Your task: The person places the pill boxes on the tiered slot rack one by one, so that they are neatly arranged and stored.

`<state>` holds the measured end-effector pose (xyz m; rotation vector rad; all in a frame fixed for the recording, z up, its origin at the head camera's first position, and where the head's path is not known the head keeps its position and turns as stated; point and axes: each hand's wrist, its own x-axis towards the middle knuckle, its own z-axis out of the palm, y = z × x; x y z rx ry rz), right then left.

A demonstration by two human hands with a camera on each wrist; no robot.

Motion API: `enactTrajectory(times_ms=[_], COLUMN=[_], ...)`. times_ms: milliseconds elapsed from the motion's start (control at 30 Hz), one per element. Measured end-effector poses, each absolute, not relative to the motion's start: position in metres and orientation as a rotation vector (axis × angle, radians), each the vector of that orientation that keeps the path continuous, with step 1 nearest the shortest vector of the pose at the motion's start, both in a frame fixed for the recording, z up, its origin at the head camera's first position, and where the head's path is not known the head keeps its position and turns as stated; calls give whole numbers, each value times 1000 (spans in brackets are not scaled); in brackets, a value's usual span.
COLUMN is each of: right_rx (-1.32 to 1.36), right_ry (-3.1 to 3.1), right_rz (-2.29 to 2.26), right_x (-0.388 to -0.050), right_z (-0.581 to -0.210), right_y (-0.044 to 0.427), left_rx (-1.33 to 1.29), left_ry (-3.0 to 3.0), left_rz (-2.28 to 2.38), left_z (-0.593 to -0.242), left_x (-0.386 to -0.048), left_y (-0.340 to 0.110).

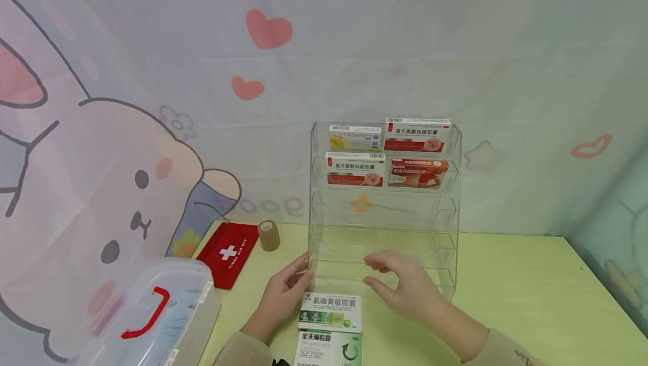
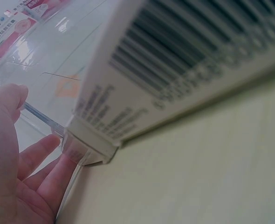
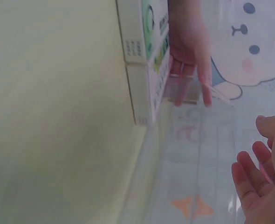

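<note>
A clear plastic display rack (image 1: 385, 217) with several tiers stands on the table against the printed backdrop. My left hand (image 1: 286, 293) holds the rack's lower left edge; in the left wrist view its fingers (image 2: 49, 175) meet the clear corner. My right hand (image 1: 405, 284) hovers in front of the lower tiers, fingers loosely bent, with nothing in it. Between the hands lie a white-and-green medicine box (image 1: 331, 312) and, nearer me, another green-and-white box (image 1: 329, 349). On the upper tiers sit a yellow-and-white box (image 1: 355, 139), two red-and-white boxes (image 1: 417, 136) (image 1: 355, 171) and an orange-red box (image 1: 418, 174).
At the left stands a translucent lidded case (image 1: 189, 321) with a red handle (image 1: 152, 321). Behind it lie a red first aid pouch (image 1: 228, 253) and a tan tape roll (image 1: 269, 236). The pale green table (image 1: 531, 293) extends right of the rack.
</note>
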<state>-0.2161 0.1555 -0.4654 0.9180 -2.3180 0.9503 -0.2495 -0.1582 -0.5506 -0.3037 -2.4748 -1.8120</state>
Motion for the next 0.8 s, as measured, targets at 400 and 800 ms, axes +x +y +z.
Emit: enactTrajectory(times_ms=[400, 800], right_rx=[901, 806], right_ry=[-2476, -2597], right_rz=[1100, 1224], right_x=[-204, -194], right_z=[-496, -515], right_y=[138, 125], left_rx=[-308, -308], left_ry=[-2477, -2476], left_rz=[-1803, -1803], left_z=[-552, -554], left_x=[-250, -251], left_y=[-159, -160])
